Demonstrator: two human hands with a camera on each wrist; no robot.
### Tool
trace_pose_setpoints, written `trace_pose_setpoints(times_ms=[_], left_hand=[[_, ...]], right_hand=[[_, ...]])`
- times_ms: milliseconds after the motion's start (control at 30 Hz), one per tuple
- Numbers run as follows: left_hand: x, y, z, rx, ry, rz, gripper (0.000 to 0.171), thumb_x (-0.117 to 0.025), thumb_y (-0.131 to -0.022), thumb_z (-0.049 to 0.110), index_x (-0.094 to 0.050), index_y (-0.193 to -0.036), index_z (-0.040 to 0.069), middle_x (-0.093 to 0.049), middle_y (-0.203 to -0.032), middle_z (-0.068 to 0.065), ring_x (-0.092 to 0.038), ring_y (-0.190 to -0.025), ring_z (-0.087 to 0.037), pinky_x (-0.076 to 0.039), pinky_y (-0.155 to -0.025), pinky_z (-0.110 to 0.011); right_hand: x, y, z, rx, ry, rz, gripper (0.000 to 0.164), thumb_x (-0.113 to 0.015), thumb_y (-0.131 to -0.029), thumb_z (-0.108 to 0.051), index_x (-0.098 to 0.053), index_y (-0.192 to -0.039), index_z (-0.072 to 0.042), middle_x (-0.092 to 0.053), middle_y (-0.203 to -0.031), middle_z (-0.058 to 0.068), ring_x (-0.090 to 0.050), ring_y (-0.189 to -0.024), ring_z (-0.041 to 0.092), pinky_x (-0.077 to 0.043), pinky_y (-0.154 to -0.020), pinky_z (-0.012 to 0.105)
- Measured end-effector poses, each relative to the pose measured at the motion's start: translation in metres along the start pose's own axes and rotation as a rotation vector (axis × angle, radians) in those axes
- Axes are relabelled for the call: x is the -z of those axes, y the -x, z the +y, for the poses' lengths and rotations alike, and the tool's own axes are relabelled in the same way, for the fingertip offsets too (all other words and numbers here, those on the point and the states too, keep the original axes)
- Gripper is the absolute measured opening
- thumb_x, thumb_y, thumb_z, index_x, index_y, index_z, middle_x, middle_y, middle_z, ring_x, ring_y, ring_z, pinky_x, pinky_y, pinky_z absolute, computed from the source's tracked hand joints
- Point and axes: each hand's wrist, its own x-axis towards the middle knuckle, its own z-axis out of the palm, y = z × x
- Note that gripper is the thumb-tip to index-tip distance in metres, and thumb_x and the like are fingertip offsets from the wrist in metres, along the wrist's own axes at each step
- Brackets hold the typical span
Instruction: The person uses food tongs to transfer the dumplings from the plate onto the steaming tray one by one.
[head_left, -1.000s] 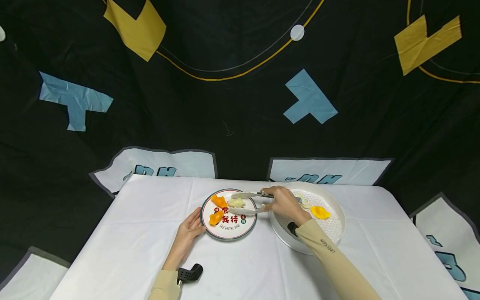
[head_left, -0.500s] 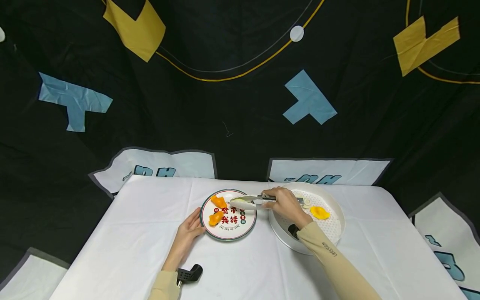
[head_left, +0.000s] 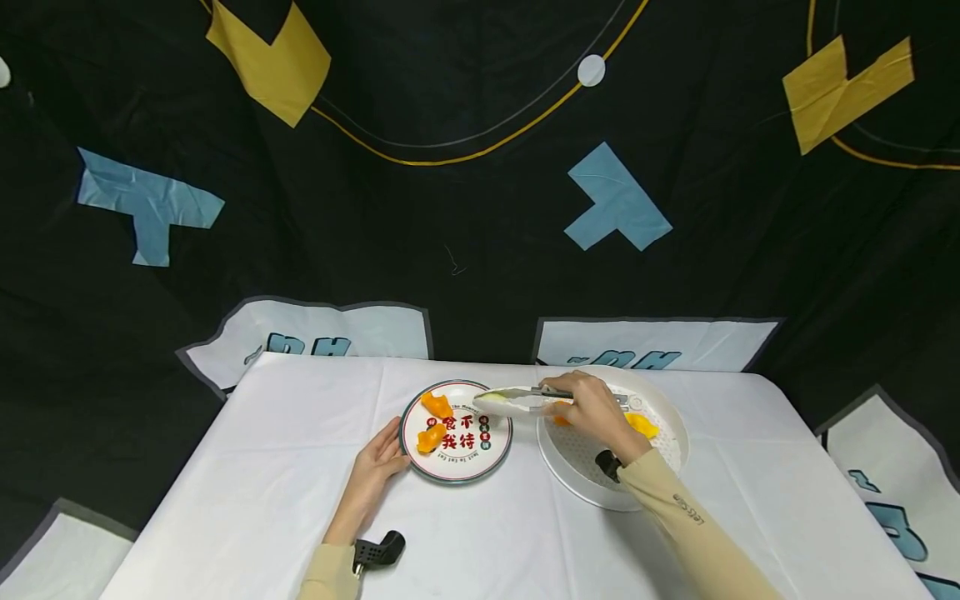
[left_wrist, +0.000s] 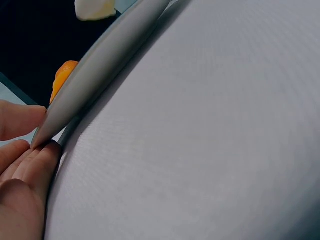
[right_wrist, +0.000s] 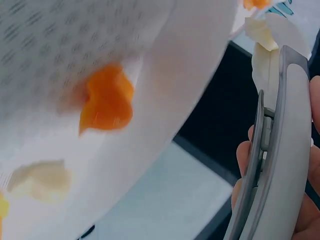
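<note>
My left hand (head_left: 378, 460) grips the left rim of a round white plate (head_left: 468, 468) with red characters, thumb above and fingers beneath. Two orange pieces (head_left: 431, 438), perhaps bell pepper, lie on the plate's left side. My right hand (head_left: 596, 412) holds white and grey tongs (head_left: 517, 400), whose tips pinch a pale yellowish piece (right_wrist: 262, 35) above the plate's right edge. In the left wrist view, that pale piece (left_wrist: 95, 9) hangs apart from the plate. The exact kind of the pale piece is unclear.
Right of the plate stands a round white tray (head_left: 562, 479) with a dimpled bottom. Inside are an orange piece (right_wrist: 107, 100), another pale piece (right_wrist: 42, 181) and a yellow piece (head_left: 642, 425). A white cloth (head_left: 480, 542) covers the table; a black curtain (head_left: 375, 233) hangs behind.
My right hand has squeezed the tongs onto the pale piece, lifted it off the plate and moved right towards the tray. My left hand stays at the plate's rim.
</note>
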Motion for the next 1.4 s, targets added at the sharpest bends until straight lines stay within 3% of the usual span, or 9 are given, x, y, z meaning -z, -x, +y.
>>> trace_pose_setpoints(times_ms=[267, 900, 1400], left_hand=[[0.0, 0.0, -0.001, -0.015, -0.05, 0.013, 0.07, -0.053, -0.087, -0.011, -0.021, -0.149, -0.005, -0.02, -0.153, -0.025, -0.026, -0.138, -0.034, -0.038, -0.103, -0.02], [-0.001, 0.001, 0.001, -0.008, -0.035, -0.006, 0.07, -0.053, -0.088, -0.011, -0.019, -0.15, -0.004, -0.018, -0.154, -0.024, -0.023, -0.14, -0.032, -0.035, -0.105, -0.021], [0.001, -0.001, -0.001, -0.021, -0.051, -0.003, 0.071, -0.053, -0.086, -0.012, -0.02, -0.149, -0.006, -0.02, -0.153, -0.025, -0.024, -0.139, -0.034, -0.037, -0.104, -0.021]], right_hand=[[0.028, 0.021, 0.02, 0.026, 0.008, 0.056, 0.035, -0.082, -0.072, -0.016, -0.074, -0.105, -0.006, -0.071, -0.101, 0.004, -0.064, -0.095, 0.024, -0.055, -0.08, 0.044], [0.062, 0.082, 0.044, -0.106, 0.069, 0.09, 0.04, -0.083, -0.071, -0.012, -0.072, -0.108, -0.001, -0.069, -0.103, 0.012, -0.063, -0.098, 0.033, -0.053, -0.082, 0.053], [0.085, 0.139, 0.069, -0.172, 0.149, 0.115, 0.038, -0.083, -0.07, -0.011, -0.072, -0.105, 0.001, -0.069, -0.101, 0.016, -0.063, -0.094, 0.039, -0.052, -0.074, 0.058]])
